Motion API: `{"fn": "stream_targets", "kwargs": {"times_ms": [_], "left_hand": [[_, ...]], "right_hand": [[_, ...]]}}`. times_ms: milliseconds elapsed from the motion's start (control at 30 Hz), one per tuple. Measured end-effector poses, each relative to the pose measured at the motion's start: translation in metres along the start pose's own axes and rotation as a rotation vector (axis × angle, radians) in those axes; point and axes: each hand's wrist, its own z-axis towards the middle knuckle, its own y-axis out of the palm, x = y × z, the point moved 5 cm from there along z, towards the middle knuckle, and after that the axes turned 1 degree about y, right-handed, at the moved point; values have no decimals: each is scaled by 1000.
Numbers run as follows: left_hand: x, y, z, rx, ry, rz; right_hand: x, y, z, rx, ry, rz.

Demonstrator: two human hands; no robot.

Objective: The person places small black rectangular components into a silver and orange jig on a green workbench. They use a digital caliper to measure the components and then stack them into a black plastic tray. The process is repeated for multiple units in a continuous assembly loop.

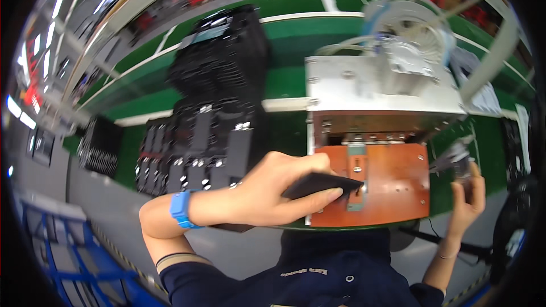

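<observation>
My left hand (284, 187), a blue watch on its wrist, pinches a thin black flat piece (321, 185) between thumb and fingers. The piece's right tip reaches over an orange-brown fixture plate (398, 185), beside a greenish strip (357, 165) set into it. I cannot tell whether they touch. Out to the right, my right hand (467, 193) is closed on a dark, partly shiny object (463, 173), blurred by motion, so its kind does not show. It is held beside the plate, apart from it.
Behind the plate stands a metal press-like machine (387, 85) with a large clear reel (412, 23). Stacked black trays (222, 51) rise at the far left, with a tray of dark parts (210, 136) nearer. Frame posts (495, 57) edge the green bench. Blue crates (62, 250) stand lower left.
</observation>
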Motion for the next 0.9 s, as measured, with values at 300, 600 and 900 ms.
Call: {"fn": "stream_targets", "kwargs": {"times_ms": [300,600,900], "left_hand": [[-40,-164,-144,686,-118,1087],[-93,-160,-176,418,-420,826],[-96,-153,-185,394,-439,844]], "right_hand": [[199,-19,29,27,146,-546],[182,1,24,-14,152,-744],[-82,71,26,-140,-596,-242]]}}
